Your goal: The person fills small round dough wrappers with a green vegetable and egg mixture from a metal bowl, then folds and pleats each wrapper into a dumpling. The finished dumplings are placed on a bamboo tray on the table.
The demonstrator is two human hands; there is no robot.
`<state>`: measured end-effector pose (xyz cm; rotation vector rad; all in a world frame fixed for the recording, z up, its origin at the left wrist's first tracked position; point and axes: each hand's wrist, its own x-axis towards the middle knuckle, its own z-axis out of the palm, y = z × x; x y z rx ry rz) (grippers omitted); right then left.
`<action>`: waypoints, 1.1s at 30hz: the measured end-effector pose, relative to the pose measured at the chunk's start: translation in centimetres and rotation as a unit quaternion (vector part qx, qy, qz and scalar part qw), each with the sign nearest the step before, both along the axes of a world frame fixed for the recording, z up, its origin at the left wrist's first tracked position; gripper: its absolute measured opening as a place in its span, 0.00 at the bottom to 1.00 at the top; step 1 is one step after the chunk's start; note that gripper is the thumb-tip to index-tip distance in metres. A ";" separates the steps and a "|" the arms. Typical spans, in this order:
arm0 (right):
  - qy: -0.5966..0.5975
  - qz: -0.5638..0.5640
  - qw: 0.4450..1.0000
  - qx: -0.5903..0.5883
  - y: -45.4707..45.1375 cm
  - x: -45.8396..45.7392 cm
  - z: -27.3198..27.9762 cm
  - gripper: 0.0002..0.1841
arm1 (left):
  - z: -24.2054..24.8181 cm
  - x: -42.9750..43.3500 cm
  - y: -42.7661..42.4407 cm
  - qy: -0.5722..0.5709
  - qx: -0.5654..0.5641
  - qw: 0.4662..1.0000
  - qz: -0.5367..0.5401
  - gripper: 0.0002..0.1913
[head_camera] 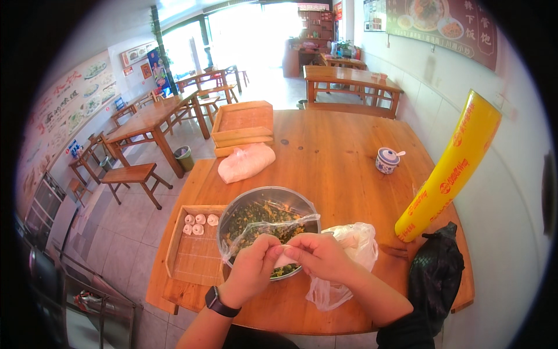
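Observation:
Between my left hand (pixel 257 266) and my right hand (pixel 320 257) is a dumpling wrapper (pixel 285 258), pinched by the thumbs and fingers of both. They hold it over the near side of a steel bowl (pixel 226 205) of chopped green and yellow filling (pixel 257 213). Clear plastic film (pixel 279 224) lies partly across the bowl. Left of it, a wooden tray (pixel 198 261) carries several folded dumplings (pixel 197 229) at its far end. Beside my right hand rests a plastic bag (pixel 364 244) with pale contents, probably wrappers. My fingers hide part of the wrapper and whether filling is inside.
Stacked wooden trays (pixel 244 120) and a pale filled bag (pixel 247 162) stand beyond the bowl on the wooden table (pixel 344 174). To the right are a lidded blue-and-white jar (pixel 387 160) with a spoon, a tall yellow roll (pixel 451 168) and a black bag (pixel 436 279) near the wall.

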<state>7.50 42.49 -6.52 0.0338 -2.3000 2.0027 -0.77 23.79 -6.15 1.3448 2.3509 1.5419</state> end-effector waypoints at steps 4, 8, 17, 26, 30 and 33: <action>0.006 -0.005 1.000 -0.021 -0.1 -0.1 -0.4 0.08 | 0.4 -0.4 -0.3 -0.023 -0.022 0.999 -0.039 0.06; 0.020 -0.020 0.999 -0.025 -0.3 -0.3 -0.8 0.09 | 0.2 -0.5 -0.6 -0.018 -0.018 0.999 -0.031 0.08; -0.053 0.022 0.972 -0.229 0.2 -0.5 -0.6 0.10 | -0.5 -1.6 -2.0 -0.431 0.088 0.887 -0.141 0.08; -0.067 0.038 0.890 -0.450 -1.0 -0.4 -2.3 0.07 | -3.0 1.3 -1.6 -0.450 0.346 0.818 -0.093 0.13; -0.063 0.056 0.858 -0.506 -2.4 0.4 -2.0 0.07 | -5.1 3.5 -0.8 -0.295 0.409 0.863 -0.001 0.15; -0.075 0.032 0.854 -0.515 -3.5 1.1 -1.3 0.08 | -6.1 5.2 0.3 -0.245 0.451 0.855 0.075 0.15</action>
